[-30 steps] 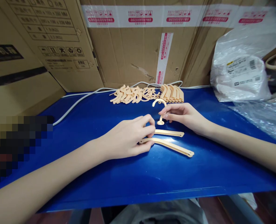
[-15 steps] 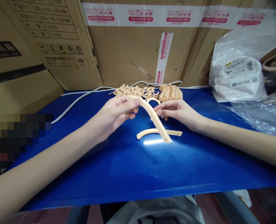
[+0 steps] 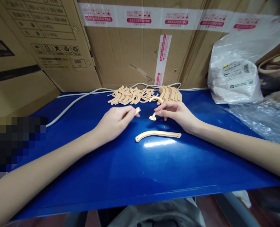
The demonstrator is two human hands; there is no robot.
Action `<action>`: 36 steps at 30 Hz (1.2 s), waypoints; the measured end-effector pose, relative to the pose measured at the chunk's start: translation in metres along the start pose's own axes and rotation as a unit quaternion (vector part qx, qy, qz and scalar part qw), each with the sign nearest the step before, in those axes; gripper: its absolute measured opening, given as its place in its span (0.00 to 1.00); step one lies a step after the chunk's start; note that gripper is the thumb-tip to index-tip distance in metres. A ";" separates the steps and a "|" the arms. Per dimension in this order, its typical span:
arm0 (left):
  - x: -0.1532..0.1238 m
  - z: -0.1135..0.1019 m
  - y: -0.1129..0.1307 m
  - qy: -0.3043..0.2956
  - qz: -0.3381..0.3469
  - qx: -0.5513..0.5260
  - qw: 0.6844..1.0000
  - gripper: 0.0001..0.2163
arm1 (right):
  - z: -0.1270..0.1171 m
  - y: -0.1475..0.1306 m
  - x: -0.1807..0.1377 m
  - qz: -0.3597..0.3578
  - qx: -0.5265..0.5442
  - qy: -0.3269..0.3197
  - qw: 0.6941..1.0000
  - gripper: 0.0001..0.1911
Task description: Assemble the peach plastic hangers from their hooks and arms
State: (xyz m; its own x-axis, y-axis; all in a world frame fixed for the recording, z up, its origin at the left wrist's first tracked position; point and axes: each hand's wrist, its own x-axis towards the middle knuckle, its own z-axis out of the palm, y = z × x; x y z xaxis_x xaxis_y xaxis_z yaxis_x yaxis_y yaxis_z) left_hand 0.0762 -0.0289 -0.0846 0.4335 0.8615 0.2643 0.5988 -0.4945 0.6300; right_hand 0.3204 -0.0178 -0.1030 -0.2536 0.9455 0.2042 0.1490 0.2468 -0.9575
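Observation:
My left hand [image 3: 117,121] is closed on a cream plastic curved strip [image 3: 137,110]; only its short end shows past the fingertips, and the rest is hidden. To the right, my right hand [image 3: 175,114] pinches a thin cream hook-shaped piece [image 3: 152,118]. A small round disc forms its lower end, while a curved arm rises above the fingers. The two held pieces are apart, both held above the table. Below them, a second curved strip [image 3: 157,133], with a hole at its left end, lies on the blue tabletop [image 3: 135,176].
Behind the hands lie a pile of wavy cream pieces [image 3: 125,95], a heap of thin hooked pieces [image 3: 147,94] and a row of curved strips [image 3: 170,94]. A white cable [image 3: 71,110] runs along cardboard boxes [image 3: 130,50]. A plastic-wrapped package [image 3: 235,77] stands at right.
The strip in my left hand has turned from slanting across the middle to nearly end-on. The hooked piece's disc end now shows below my right fingers. The strip on the table is uncovered.

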 end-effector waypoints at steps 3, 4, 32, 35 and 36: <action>-0.004 0.005 0.002 -0.047 0.063 0.106 0.991 0.19 | -0.001 0.000 0.000 -0.006 -0.003 -0.008 1.000 0.14; -0.005 0.006 0.003 -0.057 0.069 0.117 0.989 0.20 | -0.001 0.000 -0.001 -0.005 0.000 -0.009 1.000 0.16; -0.008 0.006 0.005 -0.027 0.186 0.155 0.970 0.13 | -0.002 0.001 0.000 0.010 0.047 -0.037 0.998 0.12; -0.007 0.006 0.003 -0.024 0.197 0.195 0.961 0.14 | -0.002 0.002 0.000 0.010 0.046 -0.040 0.998 0.13; -0.006 0.006 0.001 -0.022 0.199 0.202 0.959 0.13 | -0.001 0.002 0.000 0.012 0.046 -0.041 0.998 0.13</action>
State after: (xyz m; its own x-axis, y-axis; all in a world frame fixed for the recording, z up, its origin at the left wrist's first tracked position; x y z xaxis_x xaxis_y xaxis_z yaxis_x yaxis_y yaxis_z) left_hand 0.0785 -0.0355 -0.0899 0.7040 0.5941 0.3891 0.5884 -0.7948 0.1490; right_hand 0.3219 -0.0168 -0.1043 -0.3294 0.9293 0.1669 0.0681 0.1996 -0.9775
